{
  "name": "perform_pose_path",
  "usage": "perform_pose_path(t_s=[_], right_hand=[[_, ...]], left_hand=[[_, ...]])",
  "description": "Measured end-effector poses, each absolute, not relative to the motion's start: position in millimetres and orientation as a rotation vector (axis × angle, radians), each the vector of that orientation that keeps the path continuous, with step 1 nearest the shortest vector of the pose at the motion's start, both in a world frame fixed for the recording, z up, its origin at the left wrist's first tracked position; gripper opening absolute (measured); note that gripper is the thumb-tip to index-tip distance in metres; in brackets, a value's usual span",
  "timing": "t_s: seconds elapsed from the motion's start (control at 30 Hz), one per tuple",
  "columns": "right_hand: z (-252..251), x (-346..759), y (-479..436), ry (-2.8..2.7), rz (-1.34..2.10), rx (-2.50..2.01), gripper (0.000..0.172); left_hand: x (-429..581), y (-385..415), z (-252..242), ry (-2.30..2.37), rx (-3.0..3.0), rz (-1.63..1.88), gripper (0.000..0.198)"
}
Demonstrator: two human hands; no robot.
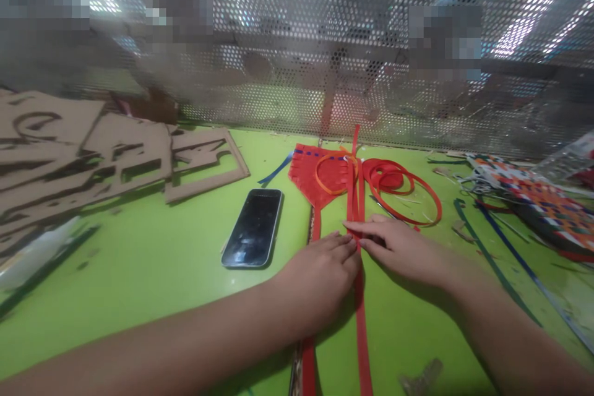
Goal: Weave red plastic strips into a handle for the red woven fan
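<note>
Several long red strips point(364, 346) run up the middle of the green table. My left hand point(320, 284) lies palm down across them, with its fingers curled together and its fingertips on one strip. From the other side my right hand point(401, 244) reaches in, index finger and thumb stretched apart, touching the same strips close to my left fingertips. Just beyond is a red woven piece point(318, 167) with a pointed lower end and a blue strip threaded along its top. An orange loop point(321, 180) rests on it. What lies under my left palm is hidden.
A phone point(253, 229) lies left of my hands. Cut cardboard frames point(204, 167) pile up at the far left, near a white tube point(39, 253). Coiled red strip point(429, 195) sits to the right, before a multicoloured woven piece point(547, 198). A perforated metal screen point(288, 62) stands behind.
</note>
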State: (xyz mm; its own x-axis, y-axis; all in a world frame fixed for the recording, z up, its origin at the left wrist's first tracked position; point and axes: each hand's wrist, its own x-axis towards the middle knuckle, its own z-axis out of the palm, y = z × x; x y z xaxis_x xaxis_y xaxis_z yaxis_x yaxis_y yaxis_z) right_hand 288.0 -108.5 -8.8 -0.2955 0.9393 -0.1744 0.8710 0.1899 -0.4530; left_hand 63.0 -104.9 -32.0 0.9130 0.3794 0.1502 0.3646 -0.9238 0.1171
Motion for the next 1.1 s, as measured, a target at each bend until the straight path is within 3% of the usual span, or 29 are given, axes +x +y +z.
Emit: perform_pose_path(t_s=[1.1], right_hand=[[-8.5, 290.4, -106.9, -2.244, 0.806, -1.712, 0.045]], left_hand=[[62.3, -101.1, -36.5, 0.555, 2.951, 0.452, 0.035]])
